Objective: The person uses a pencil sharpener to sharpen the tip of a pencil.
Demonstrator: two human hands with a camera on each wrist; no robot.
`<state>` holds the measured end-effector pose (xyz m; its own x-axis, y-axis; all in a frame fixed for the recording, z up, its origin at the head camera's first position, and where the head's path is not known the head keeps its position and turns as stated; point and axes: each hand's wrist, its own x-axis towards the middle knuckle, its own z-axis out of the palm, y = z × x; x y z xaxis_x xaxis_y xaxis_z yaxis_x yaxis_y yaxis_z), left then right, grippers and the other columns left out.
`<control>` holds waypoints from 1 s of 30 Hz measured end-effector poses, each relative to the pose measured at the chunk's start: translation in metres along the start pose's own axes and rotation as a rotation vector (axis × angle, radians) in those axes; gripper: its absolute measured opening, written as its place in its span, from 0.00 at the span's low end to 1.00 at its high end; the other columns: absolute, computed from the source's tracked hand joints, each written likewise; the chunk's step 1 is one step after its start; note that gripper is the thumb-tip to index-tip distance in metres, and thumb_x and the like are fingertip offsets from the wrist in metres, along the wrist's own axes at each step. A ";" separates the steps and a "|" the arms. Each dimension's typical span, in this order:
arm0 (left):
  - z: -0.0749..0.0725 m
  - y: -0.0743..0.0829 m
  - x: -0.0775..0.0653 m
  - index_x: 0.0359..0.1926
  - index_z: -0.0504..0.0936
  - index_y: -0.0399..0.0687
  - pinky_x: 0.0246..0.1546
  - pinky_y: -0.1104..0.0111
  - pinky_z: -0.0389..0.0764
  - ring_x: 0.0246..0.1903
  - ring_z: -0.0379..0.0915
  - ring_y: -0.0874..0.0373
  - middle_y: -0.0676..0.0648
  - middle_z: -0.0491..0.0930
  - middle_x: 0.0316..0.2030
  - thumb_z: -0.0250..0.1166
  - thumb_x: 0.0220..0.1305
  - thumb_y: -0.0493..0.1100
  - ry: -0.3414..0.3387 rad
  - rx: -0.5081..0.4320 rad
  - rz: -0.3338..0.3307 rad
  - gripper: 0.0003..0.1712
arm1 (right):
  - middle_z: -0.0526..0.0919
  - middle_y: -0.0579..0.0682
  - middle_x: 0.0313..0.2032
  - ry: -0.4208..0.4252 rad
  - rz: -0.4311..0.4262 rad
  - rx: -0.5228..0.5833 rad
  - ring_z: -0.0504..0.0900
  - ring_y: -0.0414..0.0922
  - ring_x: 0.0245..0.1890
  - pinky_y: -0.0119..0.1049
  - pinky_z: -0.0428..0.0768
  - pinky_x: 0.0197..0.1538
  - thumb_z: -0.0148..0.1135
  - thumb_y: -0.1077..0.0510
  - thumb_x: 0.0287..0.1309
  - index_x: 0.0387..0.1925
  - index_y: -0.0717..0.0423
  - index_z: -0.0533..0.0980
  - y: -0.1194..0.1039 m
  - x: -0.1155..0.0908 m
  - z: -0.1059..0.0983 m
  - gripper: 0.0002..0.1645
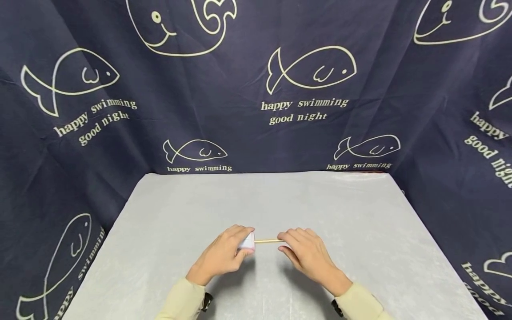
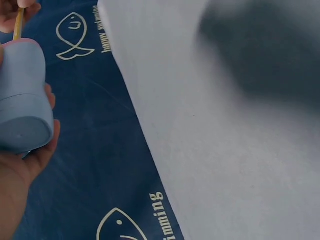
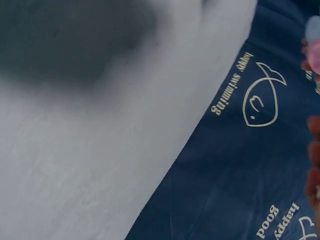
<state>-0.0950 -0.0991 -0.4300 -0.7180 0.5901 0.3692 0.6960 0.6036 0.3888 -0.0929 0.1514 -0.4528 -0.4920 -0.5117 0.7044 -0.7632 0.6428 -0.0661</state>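
Just above the table, my left hand [image 1: 221, 252] grips a light blue pencil sharpener [image 1: 248, 241] with a pink-rimmed end that faces right. In the left wrist view the sharpener [image 2: 22, 82] shows its rounded body and flat base. A thin yellowish pencil [image 1: 268, 241] runs level from the pink end across to my right hand [image 1: 307, 254], whose thumb and fingers pinch its other end. The pencil's tip is hidden inside the sharpener. At the right edge of the right wrist view, only part of the sharpener's pink end [image 3: 314, 56] and some fingers [image 3: 313, 152] appear.
A pale grey cloth covers the table [image 1: 264, 200]. Dark blue curtains [image 1: 248, 98] printed with fish and lettering hang behind it and along both sides. Large blurred dark shapes fill one upper corner of each wrist view.
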 end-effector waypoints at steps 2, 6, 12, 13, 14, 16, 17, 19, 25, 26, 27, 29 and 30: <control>-0.001 0.003 0.003 0.54 0.77 0.34 0.43 0.67 0.78 0.43 0.76 0.58 0.45 0.81 0.45 0.66 0.58 0.44 -0.029 -0.033 -0.027 0.25 | 0.77 0.40 0.28 0.049 -0.040 -0.051 0.69 0.37 0.22 0.29 0.63 0.29 0.44 0.45 0.71 0.39 0.50 0.79 0.002 -0.001 0.003 0.20; 0.000 0.011 0.010 0.55 0.76 0.34 0.44 0.67 0.78 0.44 0.75 0.57 0.43 0.81 0.46 0.65 0.60 0.44 -0.089 -0.087 -0.062 0.25 | 0.73 0.41 0.23 0.191 -0.066 -0.075 0.64 0.37 0.18 0.26 0.60 0.25 0.47 0.45 0.69 0.34 0.50 0.81 0.005 -0.006 0.007 0.20; 0.015 0.020 0.010 0.52 0.78 0.34 0.42 0.68 0.77 0.41 0.75 0.58 0.45 0.81 0.44 0.68 0.55 0.44 0.011 -0.013 0.003 0.25 | 0.67 0.37 0.16 0.174 -0.027 0.007 0.57 0.30 0.14 0.18 0.54 0.18 0.50 0.45 0.68 0.27 0.48 0.81 0.006 -0.010 0.004 0.20; 0.018 0.020 0.009 0.51 0.78 0.35 0.43 0.67 0.77 0.42 0.75 0.58 0.46 0.81 0.43 0.69 0.54 0.44 0.044 0.015 0.019 0.26 | 0.67 0.36 0.16 0.130 -0.006 0.038 0.57 0.29 0.14 0.17 0.54 0.17 0.52 0.47 0.67 0.27 0.47 0.81 0.007 -0.010 0.002 0.17; 0.022 0.020 0.009 0.51 0.78 0.35 0.44 0.67 0.77 0.42 0.75 0.57 0.46 0.81 0.43 0.69 0.54 0.45 0.075 0.047 0.038 0.26 | 0.67 0.36 0.16 0.073 0.026 0.071 0.56 0.28 0.14 0.17 0.54 0.17 0.55 0.48 0.65 0.27 0.47 0.81 0.007 -0.010 -0.001 0.15; 0.029 0.020 0.006 0.51 0.78 0.35 0.44 0.66 0.76 0.42 0.75 0.57 0.46 0.81 0.43 0.69 0.54 0.47 0.120 0.115 0.085 0.27 | 0.69 0.33 0.16 -0.072 0.128 0.171 0.56 0.26 0.14 0.17 0.56 0.16 0.60 0.50 0.61 0.27 0.45 0.82 0.008 -0.010 -0.006 0.10; 0.032 0.020 0.005 0.51 0.77 0.35 0.44 0.66 0.76 0.42 0.75 0.57 0.46 0.81 0.43 0.68 0.56 0.49 0.133 0.160 0.119 0.27 | 0.69 0.32 0.16 -0.163 0.207 0.247 0.56 0.25 0.14 0.18 0.56 0.17 0.62 0.50 0.59 0.27 0.44 0.82 0.009 -0.010 -0.009 0.08; 0.038 0.018 0.003 0.51 0.77 0.35 0.43 0.67 0.75 0.41 0.74 0.58 0.47 0.80 0.43 0.61 0.63 0.53 0.154 0.243 0.198 0.26 | 0.68 0.31 0.15 -0.355 0.367 0.405 0.57 0.25 0.14 0.21 0.58 0.18 0.64 0.51 0.56 0.26 0.43 0.83 0.011 -0.009 -0.015 0.05; 0.045 0.011 0.001 0.51 0.76 0.36 0.40 0.69 0.74 0.39 0.73 0.58 0.48 0.79 0.42 0.37 0.72 0.58 0.190 0.348 0.351 0.33 | 0.66 0.35 0.13 -0.624 0.615 0.653 0.57 0.29 0.14 0.25 0.58 0.20 0.62 0.52 0.59 0.26 0.47 0.83 0.015 -0.007 -0.022 0.09; 0.044 0.010 0.001 0.51 0.76 0.37 0.40 0.69 0.74 0.39 0.73 0.59 0.48 0.79 0.42 0.39 0.72 0.58 0.182 0.337 0.337 0.32 | 0.67 0.35 0.14 -0.599 0.587 0.615 0.57 0.29 0.14 0.25 0.58 0.20 0.62 0.52 0.58 0.27 0.46 0.83 0.015 -0.007 -0.021 0.08; 0.042 0.009 0.002 0.52 0.76 0.37 0.40 0.69 0.74 0.39 0.73 0.59 0.48 0.79 0.42 0.43 0.72 0.58 0.170 0.317 0.311 0.30 | 0.69 0.34 0.15 -0.557 0.546 0.552 0.59 0.28 0.15 0.25 0.60 0.20 0.63 0.51 0.58 0.28 0.46 0.82 0.013 -0.007 -0.021 0.06; 0.038 0.007 0.002 0.53 0.76 0.37 0.41 0.68 0.75 0.40 0.74 0.59 0.48 0.80 0.43 0.52 0.69 0.56 0.130 0.260 0.241 0.27 | 0.75 0.33 0.19 -0.434 0.437 0.396 0.63 0.27 0.17 0.24 0.62 0.21 0.66 0.52 0.55 0.32 0.44 0.81 0.009 -0.008 -0.018 0.03; 0.036 0.006 0.002 0.53 0.76 0.37 0.41 0.68 0.76 0.41 0.75 0.59 0.47 0.80 0.43 0.56 0.67 0.55 0.107 0.219 0.204 0.26 | 0.77 0.33 0.21 -0.361 0.370 0.328 0.65 0.27 0.18 0.23 0.63 0.22 0.66 0.52 0.55 0.33 0.45 0.81 0.008 -0.008 -0.016 0.04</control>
<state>-0.0917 -0.0750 -0.4570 -0.5522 0.6577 0.5123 0.8021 0.5868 0.1113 -0.0887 0.1697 -0.4478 -0.8160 -0.4860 0.3129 -0.5758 0.6350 -0.5150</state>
